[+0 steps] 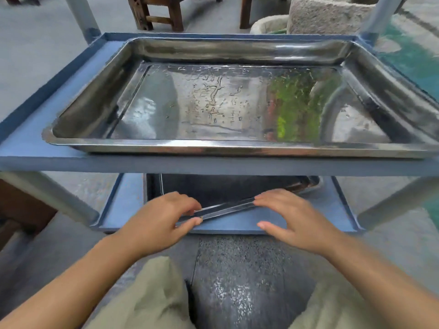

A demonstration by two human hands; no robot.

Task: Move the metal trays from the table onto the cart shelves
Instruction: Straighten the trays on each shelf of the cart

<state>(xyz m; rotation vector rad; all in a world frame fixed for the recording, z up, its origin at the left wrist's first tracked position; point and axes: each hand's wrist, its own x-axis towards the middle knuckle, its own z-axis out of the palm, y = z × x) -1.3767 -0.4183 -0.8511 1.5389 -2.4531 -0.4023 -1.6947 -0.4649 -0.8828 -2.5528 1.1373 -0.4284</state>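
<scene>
A large wet metal tray (237,148) lies on the upper blue cart shelf (31,148) and fills most of it. Below, a second metal tray (228,207) sits askew on the lower blue shelf (123,210), mostly hidden in shadow under the upper shelf. My left hand (161,219) pinches the near rim of this lower tray between thumb and fingers. My right hand (292,217) rests its fingertips on the same rim further right, with the thumb spread apart below it.
Grey cart posts (59,198) stand at the shelf corners. Wooden stools (156,13) and a rough stone block (327,15) are behind the cart. My knees in khaki trousers (147,293) are below, over dark speckled floor.
</scene>
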